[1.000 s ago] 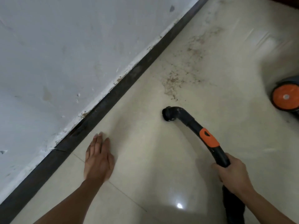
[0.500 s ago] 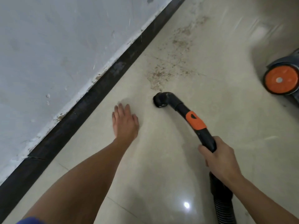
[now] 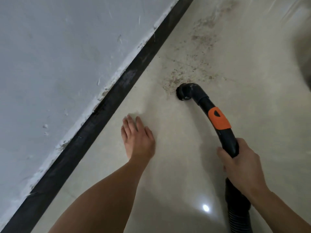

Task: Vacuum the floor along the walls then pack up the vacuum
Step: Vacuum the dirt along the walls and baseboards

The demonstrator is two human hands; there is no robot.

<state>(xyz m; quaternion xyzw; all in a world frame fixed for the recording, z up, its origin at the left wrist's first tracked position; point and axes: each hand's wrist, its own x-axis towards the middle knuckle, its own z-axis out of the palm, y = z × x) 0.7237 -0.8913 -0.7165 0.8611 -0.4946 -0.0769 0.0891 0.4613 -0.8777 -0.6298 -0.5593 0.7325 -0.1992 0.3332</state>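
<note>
The brush nozzle (image 3: pixel 183 93) of the vacuum is set on the floor (image 3: pixel 168 174), apart from the skirting board (image 3: pixel 117 91) on its room side. It now touches the near edge of the dirt patch (image 3: pixel 193 64); one second earlier it was held short of that patch. The curved wand (image 3: pixel 228 140), marked by an orange collar (image 3: pixel 219 118), is gripped by the right hand (image 3: pixel 242 167), with fingers wrapped round it above the ribbed hose (image 3: pixel 239 221). The left hand (image 3: pixel 138 140) is laid flat on the floor with fingers straight and nothing held. It has been shifted from just beside the skirting board to a place farther along it and farther out. The vacuum body, seen earlier, is no longer in view. Pickup of the patch is judged to be beginning. The strip touching the skirting board is not yet reached, and packing up remains.
</note>
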